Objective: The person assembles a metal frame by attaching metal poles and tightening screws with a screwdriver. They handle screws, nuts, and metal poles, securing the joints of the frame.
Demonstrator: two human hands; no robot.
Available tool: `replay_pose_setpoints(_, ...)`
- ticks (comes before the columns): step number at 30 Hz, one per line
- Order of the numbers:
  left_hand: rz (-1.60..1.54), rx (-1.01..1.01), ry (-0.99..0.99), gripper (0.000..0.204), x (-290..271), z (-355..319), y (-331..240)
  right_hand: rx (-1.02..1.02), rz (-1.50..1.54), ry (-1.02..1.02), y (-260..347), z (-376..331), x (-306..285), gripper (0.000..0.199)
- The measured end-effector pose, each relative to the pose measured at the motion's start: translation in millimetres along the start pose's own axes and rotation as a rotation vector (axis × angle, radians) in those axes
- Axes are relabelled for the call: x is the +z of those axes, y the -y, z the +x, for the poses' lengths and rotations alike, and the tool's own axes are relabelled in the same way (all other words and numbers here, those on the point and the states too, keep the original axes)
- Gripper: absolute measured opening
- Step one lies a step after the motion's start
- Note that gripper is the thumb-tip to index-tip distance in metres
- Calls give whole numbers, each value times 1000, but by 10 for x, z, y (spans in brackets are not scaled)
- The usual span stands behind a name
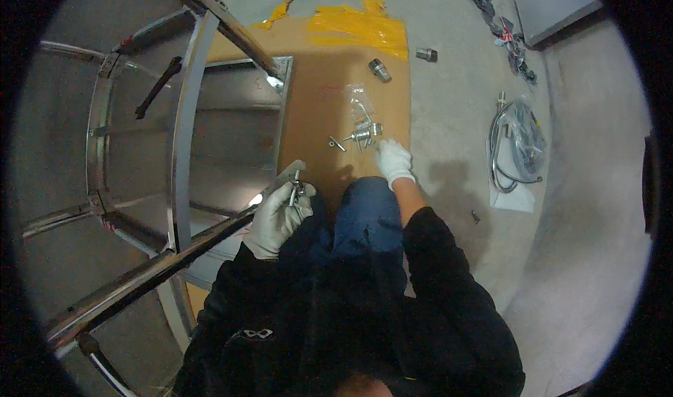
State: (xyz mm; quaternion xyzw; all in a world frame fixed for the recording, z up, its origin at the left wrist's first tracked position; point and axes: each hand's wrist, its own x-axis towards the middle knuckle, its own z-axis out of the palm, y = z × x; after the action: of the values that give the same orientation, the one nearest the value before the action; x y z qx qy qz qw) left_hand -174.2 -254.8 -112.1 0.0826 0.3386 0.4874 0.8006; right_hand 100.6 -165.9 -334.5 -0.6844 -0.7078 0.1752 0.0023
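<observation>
My left hand, in a white glove, is turned palm up beside the metal frame. Its fingers curl around several small silver bolts. On the brown cardboard ahead of my knees lies a small pile of silver bolts and metal fittings. One loose bolt rests just left of that pile. My right hand, also gloved in white, reaches to the pile's near right edge, knuckles up. Its fingers look bent together, and whatever is between the fingertips is hidden. A clear plastic bag lies just beyond the pile.
A welded metal frame stands along my left, a dark wrench-like tool within it. Two metal cylinders lie farther off, one on cardboard, one on floor. Yellow tape covers the cardboard's far edge. Right, bent tubing lies beside plastic wrapping.
</observation>
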Motion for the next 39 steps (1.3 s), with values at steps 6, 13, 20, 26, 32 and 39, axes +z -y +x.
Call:
replay_pose_setpoints(6, 206, -29, -30, 40, -33, -338, -124, 227, 1003, 38, -68, -338, -26, 50)
replay_pose_setpoints(13, 125, 129, 150, 51, -11, -388, -166, 94, 1761, 258, 545, -905, -991, 40)
replay_pose_setpoints(20, 73, 40, 127, 40, 136, -956, -373, -165, 1847, 485, 1460, -1334, -1815, 39)
replay_pose_setpoints(26, -46, 145, 117, 35, 188, -1323, -514, -400, 1670, 410, 1939, -1563, -2233, 29)
replay_pose_setpoints(32, 118, 249, 61, 48, 507, -1860, -689, -517, 1461, 388, 2394, -1951, -2719, 32)
replay_pose_setpoints(39, 257, 318, 95, 55, 654, -2026, -617, -512, 1500, 376, 2532, -2167, -2803, 32)
